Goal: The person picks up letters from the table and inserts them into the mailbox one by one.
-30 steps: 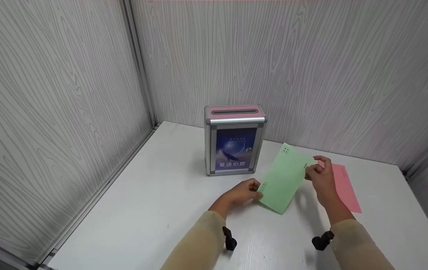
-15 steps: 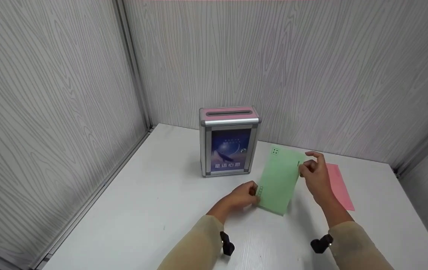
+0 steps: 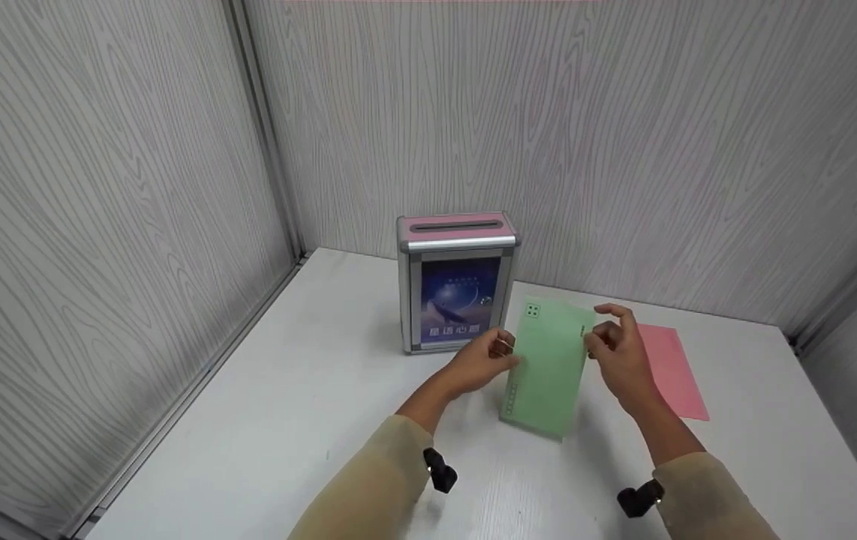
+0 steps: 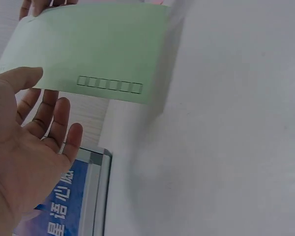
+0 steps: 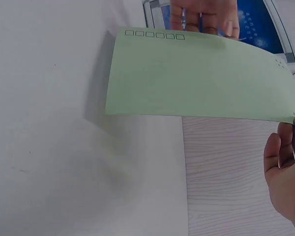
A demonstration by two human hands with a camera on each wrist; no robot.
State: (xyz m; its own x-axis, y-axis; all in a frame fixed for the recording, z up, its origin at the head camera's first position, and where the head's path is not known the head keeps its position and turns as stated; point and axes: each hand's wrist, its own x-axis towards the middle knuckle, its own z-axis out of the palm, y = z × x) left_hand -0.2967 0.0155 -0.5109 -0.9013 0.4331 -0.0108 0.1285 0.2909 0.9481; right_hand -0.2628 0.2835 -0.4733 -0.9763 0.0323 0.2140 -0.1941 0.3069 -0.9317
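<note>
A green envelope with a row of printed boxes is held nearly upright over the white table. My right hand pinches its right edge near the upper corner, index finger raised. My left hand is at its left edge, higher than the printed boxes. In the left wrist view, the left thumb lies over the front of the envelope and the fingers pass behind its edge. Just behind the left hand stands a metal-framed box with a pink, slotted top and a blue picture on its front.
A pink envelope lies flat on the white table, to the right of and partly behind the right hand. Wood-grain panels wall the table at the back and both sides.
The green envelope has turned more upright and shifted left with my right hand. My left hand has moved from its lower left corner up to the middle of the left edge.
</note>
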